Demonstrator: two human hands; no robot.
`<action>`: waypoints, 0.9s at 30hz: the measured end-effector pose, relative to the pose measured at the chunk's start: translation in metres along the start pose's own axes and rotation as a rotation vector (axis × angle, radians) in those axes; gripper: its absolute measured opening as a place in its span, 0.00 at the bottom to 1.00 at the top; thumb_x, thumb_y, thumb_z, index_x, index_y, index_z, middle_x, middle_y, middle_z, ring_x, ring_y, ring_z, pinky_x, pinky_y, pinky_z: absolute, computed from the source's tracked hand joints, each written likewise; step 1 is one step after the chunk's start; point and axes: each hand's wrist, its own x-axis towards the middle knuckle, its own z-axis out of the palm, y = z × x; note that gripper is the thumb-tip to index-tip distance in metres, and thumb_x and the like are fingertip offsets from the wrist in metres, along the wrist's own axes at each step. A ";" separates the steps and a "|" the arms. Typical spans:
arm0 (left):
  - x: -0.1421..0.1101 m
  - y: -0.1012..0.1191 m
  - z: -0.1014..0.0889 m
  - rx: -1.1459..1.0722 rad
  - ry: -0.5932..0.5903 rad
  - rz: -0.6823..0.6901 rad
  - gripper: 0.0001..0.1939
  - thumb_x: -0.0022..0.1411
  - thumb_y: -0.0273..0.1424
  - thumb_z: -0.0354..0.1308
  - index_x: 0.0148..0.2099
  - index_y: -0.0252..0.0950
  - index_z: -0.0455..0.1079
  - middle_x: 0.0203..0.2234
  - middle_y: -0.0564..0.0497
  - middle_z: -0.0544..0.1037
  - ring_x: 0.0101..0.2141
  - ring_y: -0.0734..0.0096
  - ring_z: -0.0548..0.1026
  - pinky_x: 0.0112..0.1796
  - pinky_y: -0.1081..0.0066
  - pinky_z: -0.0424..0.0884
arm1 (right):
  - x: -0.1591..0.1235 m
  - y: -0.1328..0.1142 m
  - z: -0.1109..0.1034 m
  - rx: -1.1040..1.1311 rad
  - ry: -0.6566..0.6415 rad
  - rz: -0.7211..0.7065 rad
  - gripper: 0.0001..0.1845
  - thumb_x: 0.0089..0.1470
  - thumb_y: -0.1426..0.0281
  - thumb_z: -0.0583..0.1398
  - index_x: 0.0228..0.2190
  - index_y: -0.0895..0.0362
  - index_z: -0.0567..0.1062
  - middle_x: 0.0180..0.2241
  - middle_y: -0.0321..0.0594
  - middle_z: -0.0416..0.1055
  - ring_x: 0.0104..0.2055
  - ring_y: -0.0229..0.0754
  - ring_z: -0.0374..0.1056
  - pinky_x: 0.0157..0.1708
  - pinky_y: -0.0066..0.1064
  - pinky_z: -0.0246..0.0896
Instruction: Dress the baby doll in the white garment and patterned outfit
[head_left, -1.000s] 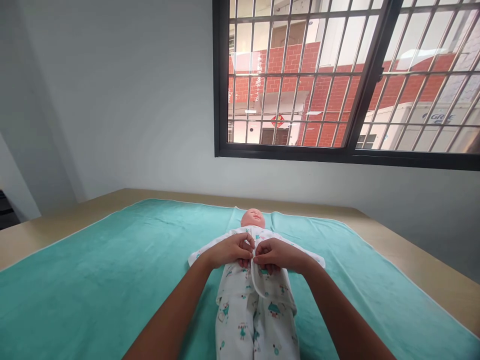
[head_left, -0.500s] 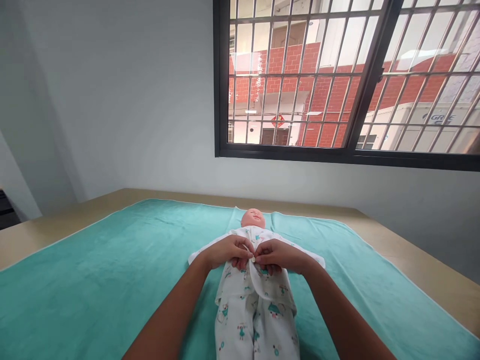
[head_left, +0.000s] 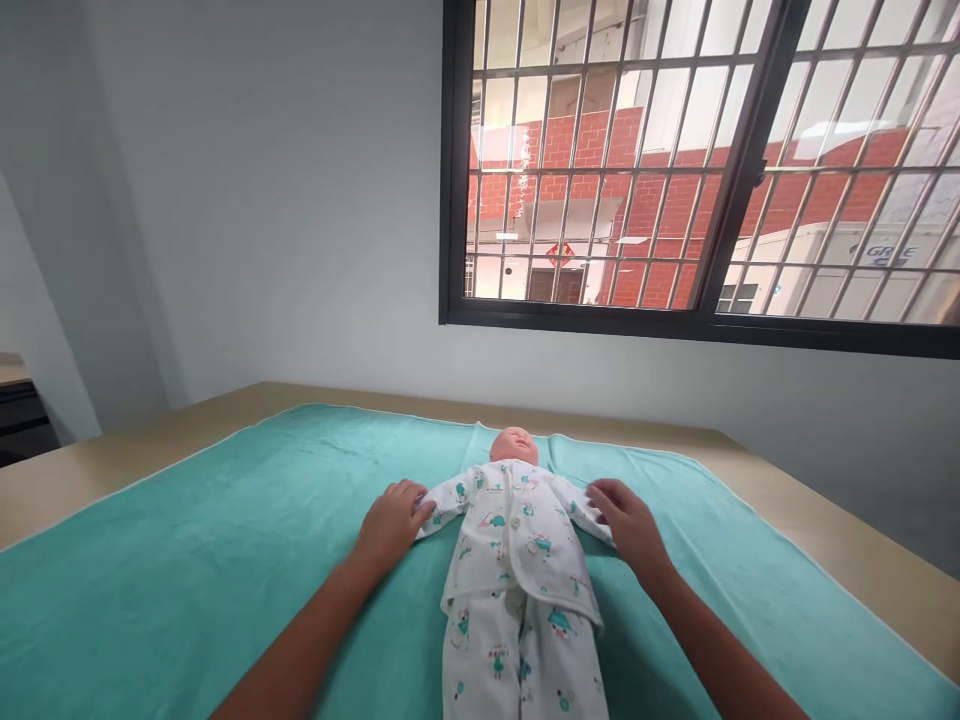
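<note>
A baby doll (head_left: 514, 446) lies on its back, head toward the wall, dressed in a white printed jacket (head_left: 517, 545) and matching trousers (head_left: 491, 660). The jacket front is drawn together, with a round button showing at the chest. My left hand (head_left: 391, 522) is at the sleeve on the left, its fingers and thumb apart against the cuff end. On the other side my right hand (head_left: 630, 522) is open, with slightly bent fingers at the right sleeve (head_left: 589, 515). Whether its fingertips press the cloth is hard to see.
Under the doll a green cloth (head_left: 247, 560) covers much of the wooden table (head_left: 67, 480). Behind the table's far edge stand a pale wall (head_left: 300, 250) and a barred window (head_left: 600, 317). A dark-fronted piece of furniture (head_left: 26, 420) shows at far left.
Both hands have let go of the jacket front at the chest button and moved apart, one to each sleeve. The sleeves lie lower and closer to the body. The view has shifted slightly.
</note>
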 end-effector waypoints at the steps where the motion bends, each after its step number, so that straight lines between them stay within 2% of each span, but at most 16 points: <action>1: -0.005 -0.010 -0.004 0.095 0.003 0.001 0.15 0.59 0.43 0.54 0.39 0.38 0.71 0.39 0.45 0.74 0.46 0.56 0.67 0.45 0.65 0.60 | 0.001 0.021 -0.013 -0.147 0.094 -0.026 0.20 0.53 0.52 0.55 0.37 0.55 0.71 0.40 0.43 0.72 0.41 0.46 0.69 0.40 0.36 0.64; 3: -0.011 -0.028 -0.012 0.254 -0.023 -0.030 0.17 0.62 0.46 0.51 0.41 0.39 0.71 0.39 0.46 0.75 0.43 0.58 0.69 0.41 0.66 0.60 | 0.002 0.061 -0.040 -0.385 0.161 -0.009 0.22 0.51 0.51 0.55 0.39 0.55 0.72 0.42 0.46 0.71 0.41 0.49 0.69 0.43 0.40 0.62; 5: -0.014 -0.039 -0.019 0.285 -0.068 -0.119 0.20 0.64 0.48 0.47 0.40 0.39 0.71 0.34 0.48 0.76 0.37 0.61 0.71 0.35 0.69 0.59 | 0.004 0.090 -0.065 -0.543 0.122 0.089 0.23 0.51 0.49 0.54 0.38 0.54 0.74 0.39 0.47 0.73 0.38 0.51 0.70 0.41 0.42 0.62; 7: -0.013 -0.046 -0.024 0.199 -0.082 -0.213 0.19 0.63 0.48 0.48 0.38 0.39 0.71 0.27 0.51 0.76 0.31 0.65 0.72 0.31 0.71 0.56 | 0.005 0.106 -0.081 -0.627 0.037 0.191 0.23 0.51 0.47 0.53 0.34 0.52 0.75 0.35 0.46 0.75 0.36 0.53 0.71 0.37 0.42 0.61; 9: -0.010 -0.050 -0.025 0.094 -0.060 -0.266 0.17 0.62 0.47 0.51 0.36 0.39 0.71 0.23 0.53 0.75 0.27 0.67 0.71 0.29 0.72 0.55 | 0.006 0.110 -0.086 -0.630 -0.004 0.242 0.23 0.51 0.47 0.53 0.33 0.51 0.76 0.34 0.44 0.76 0.35 0.53 0.71 0.36 0.41 0.61; 12: -0.007 -0.055 -0.022 -0.039 0.001 -0.295 0.13 0.57 0.43 0.57 0.36 0.38 0.71 0.22 0.55 0.74 0.26 0.69 0.71 0.28 0.73 0.57 | 0.007 0.108 -0.082 -0.573 0.042 0.242 0.23 0.50 0.49 0.55 0.37 0.51 0.76 0.34 0.42 0.77 0.36 0.51 0.72 0.37 0.39 0.62; 15: -0.008 -0.057 -0.016 -0.233 0.081 -0.340 0.17 0.55 0.41 0.59 0.43 0.36 0.69 0.23 0.54 0.74 0.24 0.70 0.71 0.26 0.74 0.62 | 0.007 0.107 -0.078 -0.501 0.130 0.216 0.22 0.47 0.51 0.58 0.38 0.53 0.76 0.34 0.42 0.78 0.36 0.51 0.72 0.38 0.39 0.63; 19: -0.009 -0.054 -0.013 -0.540 0.195 -0.364 0.23 0.57 0.40 0.58 0.52 0.36 0.62 0.34 0.49 0.77 0.32 0.69 0.77 0.33 0.71 0.72 | 0.007 0.109 -0.079 -0.147 0.258 0.241 0.26 0.44 0.52 0.62 0.40 0.57 0.76 0.37 0.45 0.78 0.34 0.48 0.73 0.34 0.37 0.66; 23: -0.009 -0.049 -0.016 -0.732 0.272 -0.359 0.24 0.54 0.36 0.63 0.53 0.39 0.63 0.40 0.49 0.76 0.36 0.71 0.77 0.37 0.71 0.74 | 0.008 0.109 -0.079 0.200 0.279 0.290 0.29 0.39 0.55 0.67 0.43 0.56 0.75 0.41 0.46 0.77 0.34 0.45 0.73 0.28 0.31 0.68; 27: -0.009 -0.051 -0.019 -0.837 0.300 -0.388 0.25 0.50 0.31 0.67 0.51 0.40 0.66 0.42 0.48 0.77 0.35 0.72 0.77 0.34 0.74 0.74 | 0.009 0.111 -0.083 0.252 0.260 0.280 0.31 0.39 0.56 0.68 0.46 0.54 0.74 0.48 0.46 0.74 0.42 0.47 0.73 0.30 0.30 0.70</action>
